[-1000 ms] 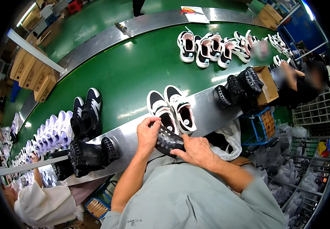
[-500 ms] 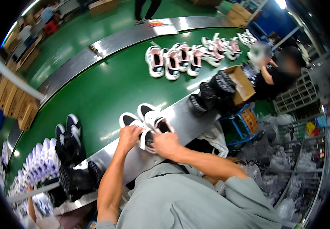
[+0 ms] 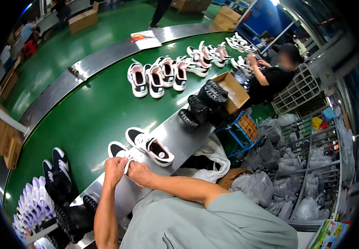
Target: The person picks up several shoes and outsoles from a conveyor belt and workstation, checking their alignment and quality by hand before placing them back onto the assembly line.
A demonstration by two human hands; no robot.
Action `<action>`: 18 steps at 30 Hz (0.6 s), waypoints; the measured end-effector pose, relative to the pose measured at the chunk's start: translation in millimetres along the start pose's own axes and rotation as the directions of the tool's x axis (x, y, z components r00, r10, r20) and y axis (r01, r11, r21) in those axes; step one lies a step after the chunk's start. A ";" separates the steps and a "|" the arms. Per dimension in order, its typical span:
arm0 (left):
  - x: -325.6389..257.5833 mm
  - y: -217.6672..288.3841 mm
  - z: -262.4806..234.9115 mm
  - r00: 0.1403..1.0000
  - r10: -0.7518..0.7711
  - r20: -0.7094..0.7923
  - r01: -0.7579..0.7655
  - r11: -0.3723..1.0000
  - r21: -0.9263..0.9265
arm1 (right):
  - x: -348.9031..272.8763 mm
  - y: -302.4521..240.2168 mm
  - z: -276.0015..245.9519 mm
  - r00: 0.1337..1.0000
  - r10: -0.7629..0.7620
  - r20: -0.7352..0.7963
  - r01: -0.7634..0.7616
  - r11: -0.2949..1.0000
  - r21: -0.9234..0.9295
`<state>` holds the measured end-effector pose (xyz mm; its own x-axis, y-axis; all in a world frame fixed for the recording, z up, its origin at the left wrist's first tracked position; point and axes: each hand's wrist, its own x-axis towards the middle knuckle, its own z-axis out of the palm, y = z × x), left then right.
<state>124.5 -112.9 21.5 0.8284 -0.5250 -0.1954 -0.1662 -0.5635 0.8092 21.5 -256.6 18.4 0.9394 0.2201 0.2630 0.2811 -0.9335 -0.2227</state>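
A black and white sneaker (image 3: pixel 117 148) lies on the metal ledge before me, its toe pointing away. My left hand (image 3: pixel 115 169) is closed at its near left side. Close beside it, my right hand (image 3: pixel 141 173) pinches a white part near the shoe's opening. The two hands cover most of the heel, so I cannot tell which piece the fingers grip. Touching this shoe on the right is its mate, a second black and white sneaker (image 3: pixel 161 153) with a pinkish collar and its opening toward me. Neither hand is on that one.
Pink-lined sneakers (image 3: pixel 155 81) stand in a row on the green belt (image 3: pixel 80 120). Black boots (image 3: pixel 200 108) and a carton (image 3: pixel 234 93) crowd the ledge at right, near a seated co-worker (image 3: pixel 271 76). More black boots (image 3: pixel 73 218) and black shoes (image 3: pixel 59 174) are at left.
My right hand has come closer to the left one, at the left sneaker's opening. The right sneaker now shows unobstructed. The whole view has swung, so most things appear farther left.
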 end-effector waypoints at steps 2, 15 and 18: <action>-7.2 -4.2 -0.7 0.996 0.001 -0.089 -0.012 0.993 -0.120 | -0.3 -0.2 0.3 0.998 -0.052 -0.019 0.053 0.998 0.034; -76.4 -6.3 66.0 0.837 -0.331 -0.436 0.400 0.914 0.075 | 3.1 1.2 0.9 0.807 0.489 0.332 -0.591 0.663 0.459; -75.2 -6.1 63.4 0.839 -0.355 -0.413 0.444 0.885 0.141 | 3.3 3.5 -1.3 0.839 0.497 0.224 -0.544 0.746 0.384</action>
<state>29.3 -110.5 -3.9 0.9747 0.0235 -0.2223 0.1456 -0.8214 0.5514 25.3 -259.5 19.8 0.9713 -0.2157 -0.0999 -0.2260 -0.7074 -0.6697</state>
